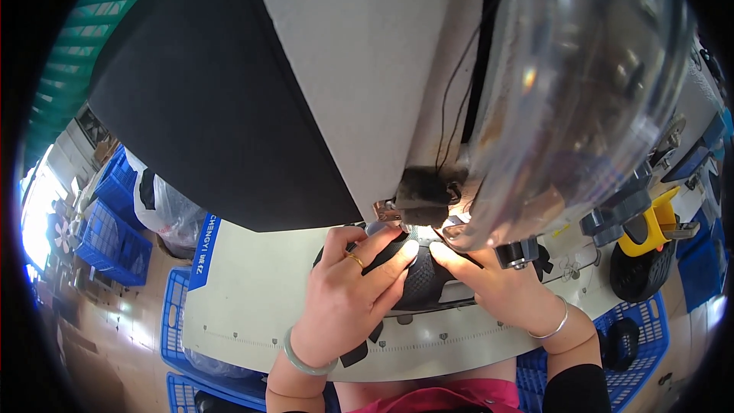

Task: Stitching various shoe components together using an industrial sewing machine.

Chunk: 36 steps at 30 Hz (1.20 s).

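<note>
A black piece with a textured mesh panel lies on the pale machine table, under the lit needle area of a sewing machine. My left hand is curled over its left side, with thumb and fingertips pressed onto it close to the presser foot. From the other side my right hand grips the piece, its thumb pointing in toward the same lit spot. Both hands hold the material down on the bed. My right fingers are partly hidden behind a clear curved cover, and the needle tip is hard to make out.
A pale table with a printed scale runs along my front. Blue crates stand at left and right below it. Black knobs and a yellow holder sit on the right. A large black panel fills the upper left.
</note>
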### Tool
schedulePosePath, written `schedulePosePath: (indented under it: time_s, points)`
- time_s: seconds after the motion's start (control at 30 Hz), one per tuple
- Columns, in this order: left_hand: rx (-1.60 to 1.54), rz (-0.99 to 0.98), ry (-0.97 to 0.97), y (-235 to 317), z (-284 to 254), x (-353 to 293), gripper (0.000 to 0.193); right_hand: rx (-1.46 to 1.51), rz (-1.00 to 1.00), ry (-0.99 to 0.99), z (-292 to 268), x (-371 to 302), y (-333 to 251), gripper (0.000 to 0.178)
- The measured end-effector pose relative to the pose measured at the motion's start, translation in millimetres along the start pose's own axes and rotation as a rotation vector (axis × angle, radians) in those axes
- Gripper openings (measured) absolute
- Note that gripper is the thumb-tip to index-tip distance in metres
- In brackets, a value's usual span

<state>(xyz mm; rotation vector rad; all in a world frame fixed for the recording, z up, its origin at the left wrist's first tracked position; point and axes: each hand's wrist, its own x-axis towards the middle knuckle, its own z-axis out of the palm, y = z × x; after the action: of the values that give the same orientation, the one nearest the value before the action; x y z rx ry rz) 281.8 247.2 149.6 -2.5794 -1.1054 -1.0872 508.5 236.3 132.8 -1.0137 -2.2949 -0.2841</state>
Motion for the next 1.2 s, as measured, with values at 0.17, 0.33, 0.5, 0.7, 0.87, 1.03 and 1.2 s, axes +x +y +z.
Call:
schedulePosePath:
  time_s: [0.17,0.33,0.5,0.7,0.87,1.03,1.2]
  points:
    - [0.026,0.003,-0.001,3,-1,0,0.026,0.106,0.034,-0.037,0,-1,2,0.056]
    - [0.042,0.014,-0.001,3,1,-1,0.028,0.145,0.031,-0.069,1,-2,7,0.059]
    - [0.073,-0.019,0.005,11,0,-2,0.031,0.206,-0.017,-0.038,5,-1,15,0.059]
    - [0.155,-0.084,-0.031,21,-3,-1,0.032,0.218,0.029,-0.071,12,-4,19,0.057]
    - [0.039,-0.09,-0.011,17,-3,-3,0.034,0.062,-0.098,0.002,5,2,13,0.046]
    - [-0.517,-0.534,-0.115,9,-20,10,0.031,-0.09,-0.191,0.043,-3,8,12,0.022]
    - [-0.099,-0.036,0.025,7,-6,0,0.029,-0.077,-0.155,0.009,-3,7,10,0.02]
